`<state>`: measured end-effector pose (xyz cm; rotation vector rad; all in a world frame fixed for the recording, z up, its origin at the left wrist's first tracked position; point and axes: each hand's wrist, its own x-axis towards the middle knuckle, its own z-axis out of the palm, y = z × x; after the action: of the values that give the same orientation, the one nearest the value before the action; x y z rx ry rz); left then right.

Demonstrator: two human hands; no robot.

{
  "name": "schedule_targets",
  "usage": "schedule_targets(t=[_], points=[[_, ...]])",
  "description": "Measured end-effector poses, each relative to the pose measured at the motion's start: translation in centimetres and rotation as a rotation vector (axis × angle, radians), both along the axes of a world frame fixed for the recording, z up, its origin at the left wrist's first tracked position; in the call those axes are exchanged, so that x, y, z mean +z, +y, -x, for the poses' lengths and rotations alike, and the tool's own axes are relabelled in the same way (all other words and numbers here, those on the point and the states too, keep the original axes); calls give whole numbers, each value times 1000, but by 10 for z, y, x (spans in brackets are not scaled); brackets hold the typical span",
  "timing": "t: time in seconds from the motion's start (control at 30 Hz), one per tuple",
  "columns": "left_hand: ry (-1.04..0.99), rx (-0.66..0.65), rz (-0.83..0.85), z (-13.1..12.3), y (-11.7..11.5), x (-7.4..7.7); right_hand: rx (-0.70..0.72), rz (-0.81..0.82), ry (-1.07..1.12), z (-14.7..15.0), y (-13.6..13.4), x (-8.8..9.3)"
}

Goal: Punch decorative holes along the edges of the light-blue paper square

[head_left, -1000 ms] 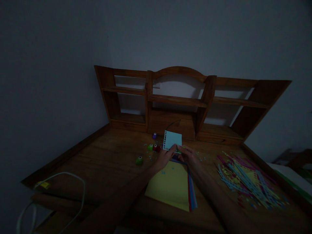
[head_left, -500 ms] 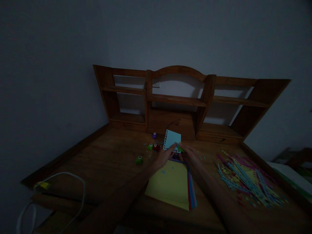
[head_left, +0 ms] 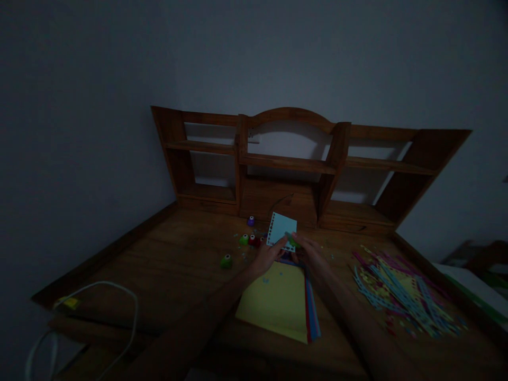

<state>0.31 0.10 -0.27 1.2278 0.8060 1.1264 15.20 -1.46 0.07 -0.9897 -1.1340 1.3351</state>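
My left hand point(head_left: 265, 258) pinches the lower edge of a light blue sheet of paper point(head_left: 282, 228), tilted up, with a row of punched holes along its left and bottom edges. At the sheet's lower right corner, my right hand point(head_left: 311, 250) is closed around a small green paper punch point(head_left: 292, 241). Below both hands lies a stack of coloured paper point(head_left: 273, 301), yellow on top with red and blue edges showing. A few blue cut-outs point(head_left: 265, 280) rest on it.
More paper punches stand to the left: a purple one point(head_left: 251, 220), a red one point(head_left: 252, 240) and green ones point(head_left: 226, 261). Punched paper strips point(head_left: 400, 288) are piled at right. A wooden shelf unit point(head_left: 288, 161) rises behind; a white cable point(head_left: 137, 307) hangs at left.
The blue sheet and both hands have shifted very slightly to the right. Both hands keep their hold on the sheet and the green punch.
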Motion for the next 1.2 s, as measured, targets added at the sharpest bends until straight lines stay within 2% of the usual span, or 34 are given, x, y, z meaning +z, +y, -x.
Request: schedule_targets(t=[0.23, 0.9, 1.2], points=[[20, 17, -30, 0, 4, -5, -3, -33, -18, 1, -1, -3], [-3, 7, 8, 0, 1, -2, 0, -24, -29, 3, -6, 4], [49, 31, -55, 0, 2, -2, 11, -22, -38, 4, -6, 4]])
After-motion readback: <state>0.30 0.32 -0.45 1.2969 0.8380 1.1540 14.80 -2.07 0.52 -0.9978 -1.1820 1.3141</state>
